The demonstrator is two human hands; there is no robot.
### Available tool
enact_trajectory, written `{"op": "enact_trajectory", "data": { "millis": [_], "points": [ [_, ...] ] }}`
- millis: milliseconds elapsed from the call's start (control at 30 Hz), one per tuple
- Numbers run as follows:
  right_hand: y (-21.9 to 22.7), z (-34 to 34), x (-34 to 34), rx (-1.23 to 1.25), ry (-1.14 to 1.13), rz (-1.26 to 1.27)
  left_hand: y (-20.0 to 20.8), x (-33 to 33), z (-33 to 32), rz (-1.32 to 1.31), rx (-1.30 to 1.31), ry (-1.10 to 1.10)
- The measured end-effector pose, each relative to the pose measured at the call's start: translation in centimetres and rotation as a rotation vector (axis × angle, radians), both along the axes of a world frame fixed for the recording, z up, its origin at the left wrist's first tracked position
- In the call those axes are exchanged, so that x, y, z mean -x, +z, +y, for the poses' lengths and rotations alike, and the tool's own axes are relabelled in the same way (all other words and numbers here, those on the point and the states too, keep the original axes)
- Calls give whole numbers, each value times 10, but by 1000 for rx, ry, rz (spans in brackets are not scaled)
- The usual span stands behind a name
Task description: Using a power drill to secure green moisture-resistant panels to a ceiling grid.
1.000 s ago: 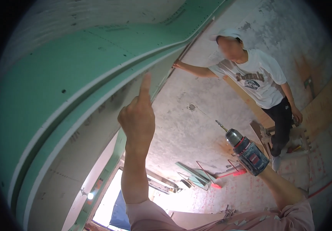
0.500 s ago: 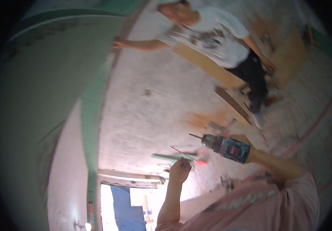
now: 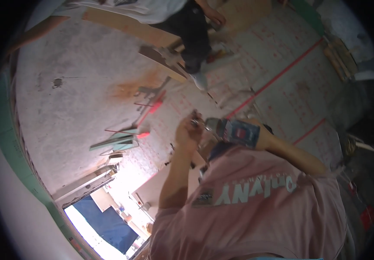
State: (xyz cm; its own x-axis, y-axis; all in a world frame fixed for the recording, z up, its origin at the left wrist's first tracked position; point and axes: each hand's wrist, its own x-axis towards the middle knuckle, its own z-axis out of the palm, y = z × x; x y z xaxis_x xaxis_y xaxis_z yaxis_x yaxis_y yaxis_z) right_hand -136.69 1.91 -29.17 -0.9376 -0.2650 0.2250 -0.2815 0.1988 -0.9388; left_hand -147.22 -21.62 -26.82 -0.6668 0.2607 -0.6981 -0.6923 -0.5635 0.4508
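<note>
My right hand (image 3: 263,136) is wrapped round a dark cordless drill (image 3: 240,132) with a red patch, held level before my chest. The chuck end points left, toward my left hand (image 3: 188,132). The fingers of my left hand are closed at the drill's tip, around something small and dark that I cannot make out. Blur hides whether these fingers touch the bit.
A person in dark trousers (image 3: 193,37) stands at the far side, an arm stretched left. Brown boards (image 3: 128,28) lean along the grey wall (image 3: 78,56). Green board strips (image 3: 115,142) lie at the left. Red lines (image 3: 278,82) cross the floor covering.
My view has swung down and to the right, so the other person and the boards sit higher up. My left hand has come up to the drill's tip from apart.
</note>
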Motion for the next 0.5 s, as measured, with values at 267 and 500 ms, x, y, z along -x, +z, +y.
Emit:
{"op": "enact_trajectory", "data": {
  "millis": [267, 500],
  "points": [
    [29, -58, 35, 189, 168, -176, -27, -26, -64, 14, 25, 97],
    [0, -142, 77, 135, 200, 102, 26, -20, -140, 182, 114, 181]
  ]
}}
